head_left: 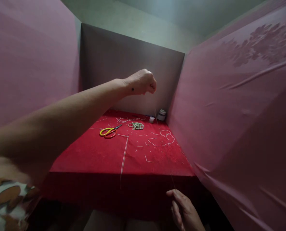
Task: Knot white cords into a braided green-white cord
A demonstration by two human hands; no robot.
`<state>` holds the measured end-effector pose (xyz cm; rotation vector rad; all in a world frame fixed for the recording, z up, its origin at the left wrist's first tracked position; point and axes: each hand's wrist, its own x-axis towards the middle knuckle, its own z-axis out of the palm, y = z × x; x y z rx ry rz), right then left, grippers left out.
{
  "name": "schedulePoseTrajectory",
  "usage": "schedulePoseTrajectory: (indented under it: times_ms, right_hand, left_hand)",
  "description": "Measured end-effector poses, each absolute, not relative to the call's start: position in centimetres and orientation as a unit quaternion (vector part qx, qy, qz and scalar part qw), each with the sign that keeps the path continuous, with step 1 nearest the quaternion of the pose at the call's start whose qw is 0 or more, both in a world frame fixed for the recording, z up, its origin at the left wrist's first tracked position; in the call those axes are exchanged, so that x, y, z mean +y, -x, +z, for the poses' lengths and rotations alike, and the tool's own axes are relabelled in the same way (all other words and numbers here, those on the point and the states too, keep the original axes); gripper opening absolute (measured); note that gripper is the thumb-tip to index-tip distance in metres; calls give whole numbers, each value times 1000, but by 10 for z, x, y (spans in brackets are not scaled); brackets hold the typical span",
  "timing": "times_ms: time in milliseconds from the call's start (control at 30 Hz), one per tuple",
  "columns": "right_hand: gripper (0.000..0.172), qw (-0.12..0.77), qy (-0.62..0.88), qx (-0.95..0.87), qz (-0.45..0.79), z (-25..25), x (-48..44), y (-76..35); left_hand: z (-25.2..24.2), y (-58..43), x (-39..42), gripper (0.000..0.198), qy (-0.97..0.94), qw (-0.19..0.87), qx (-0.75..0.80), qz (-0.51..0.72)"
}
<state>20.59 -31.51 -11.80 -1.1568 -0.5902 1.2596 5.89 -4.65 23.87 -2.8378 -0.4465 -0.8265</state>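
My left hand (144, 81) is raised high at the end of an outstretched arm, its fingers curled closed. A thin thread (156, 117) shows below it, slanting down to the right. Low at the front, past the table edge, my right hand (185, 208) has its fingers closed, with a fine strand (173, 181) rising from the fingertips. The two stretches look like one thread between the hands, though its middle is too faint to follow. Scissors (109, 131) with yellow and orange handles lie on the red cloth (90, 160), away from both hands.
A beaded or knotted bundle (137, 125) lies toward the back. Near it stand a small white spool (151, 119) and a lidded jar (161, 115). Loose white thread (167, 138) and several snippets are scattered about. A pink draped wall (229, 112) closes the right side.
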Motion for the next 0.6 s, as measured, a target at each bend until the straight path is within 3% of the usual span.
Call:
schedulePoseTrajectory:
  times_ms: [67,267,400,600]
  right_hand:
    - [42,610,508,-263,548,-118,-317,-205]
    - [49,575,541,-291,540,-120,-322,-206]
    - [56,519,604,-283,535,-128,-319,-208]
    - [55,484,660,-306,486,-137,-313,-213]
  left_hand:
    - [234,-57,-51,19,944,123,-145,-271]
    - [216,-49,-55,34,903,354,-129,-206]
    - [208,-48,-54,39,906,376,-92,-173]
    - [197,-49,-58,35,934,314,-88,-148]
